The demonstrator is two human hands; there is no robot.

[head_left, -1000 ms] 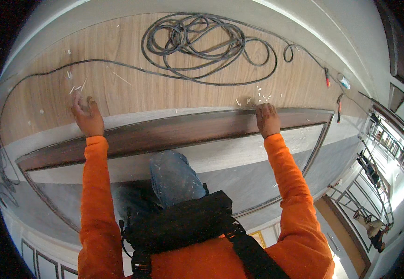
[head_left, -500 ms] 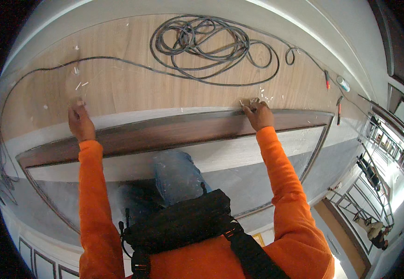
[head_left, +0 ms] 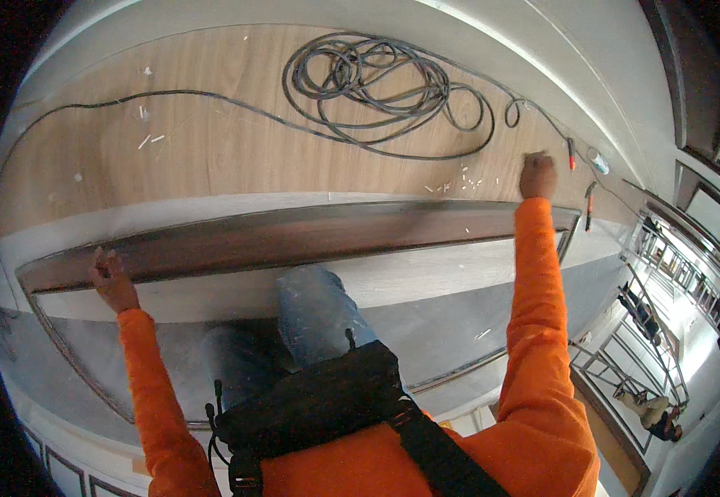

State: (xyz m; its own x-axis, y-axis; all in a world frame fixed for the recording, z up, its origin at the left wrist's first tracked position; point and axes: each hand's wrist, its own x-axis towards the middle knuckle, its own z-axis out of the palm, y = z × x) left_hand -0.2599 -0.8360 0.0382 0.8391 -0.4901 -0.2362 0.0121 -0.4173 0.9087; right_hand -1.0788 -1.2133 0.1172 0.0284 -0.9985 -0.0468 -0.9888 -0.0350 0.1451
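A long dark brown wooden frame [head_left: 294,238] lies across the floor in front of me. My left hand [head_left: 113,282] is at its left end, over the brown face; the fingers are bent and blurred, and I cannot tell whether they hold anything. My right hand [head_left: 538,176] is past the frame's far right corner, above the wood-look surface, its fingers curled closed. What they hold, if anything, is hidden. Just right of that hand lies a red-and-black hand tool [head_left: 571,154]. Another red-handled tool [head_left: 589,205] lies closer to the frame's corner.
A loose coil of dark cable [head_left: 376,91] lies beyond the frame, one run stretching left. Small white bits [head_left: 463,180] are scattered nearby, with white sticks [head_left: 151,141] at left. A white cylinder [head_left: 598,161] stands near the wall. Ladders [head_left: 691,273] and a person [head_left: 662,418] are far right.
My right hand has moved right and away, leaving the scattered white bits for the red-and-black tool's side. My left hand has drawn back toward me and left, onto the frame's end.
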